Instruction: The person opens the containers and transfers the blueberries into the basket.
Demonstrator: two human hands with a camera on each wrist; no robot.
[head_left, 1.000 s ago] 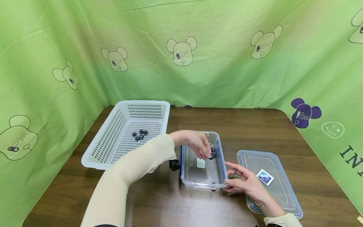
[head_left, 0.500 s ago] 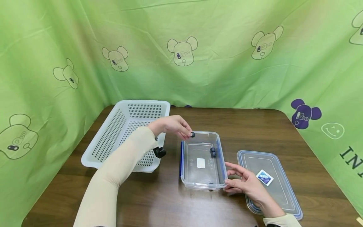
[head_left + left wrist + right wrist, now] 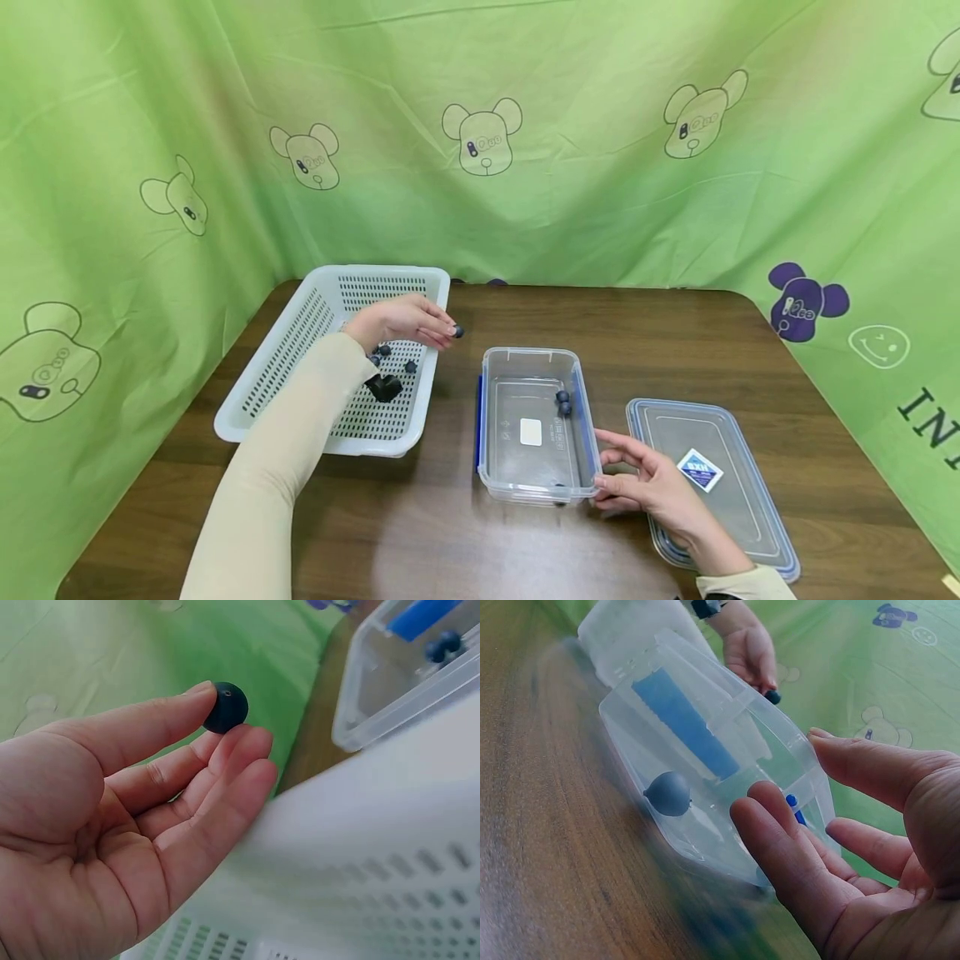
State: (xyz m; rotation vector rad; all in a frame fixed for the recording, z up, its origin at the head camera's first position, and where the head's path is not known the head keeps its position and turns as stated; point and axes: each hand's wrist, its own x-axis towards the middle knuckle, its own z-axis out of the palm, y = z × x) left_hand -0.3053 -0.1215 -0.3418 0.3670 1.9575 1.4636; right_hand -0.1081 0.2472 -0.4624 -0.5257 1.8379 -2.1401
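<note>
Thumb and fingertips of my left hand [image 3: 408,321] pinch one blueberry [image 3: 227,707] above the right rim of a white perforated basket [image 3: 251,408]. Several blueberries lie on the basket floor, partly covered by the left arm; one blueberry [image 3: 410,367] shows near its right side. Right of the basket stands a clear plastic box [image 3: 510,467] without its lid on. Two blueberries [image 3: 564,403] lie together inside it, and another blueberry [image 3: 669,793] sits at its near end. My right hand [image 3: 652,487] touches the box's right wall and near corner with fingers fairly straight.
A clear lid [image 3: 738,467] with a blue seal and a diamond-shaped sticker lies flat on the brown wooden table [image 3: 465,550], right of the box and partly under the right wrist. A green printed curtain [image 3: 585,200] hangs behind and at both sides.
My left hand has come up out of the box with a blueberry and moved left to the basket's right rim. The right hand and the box have stayed in place.
</note>
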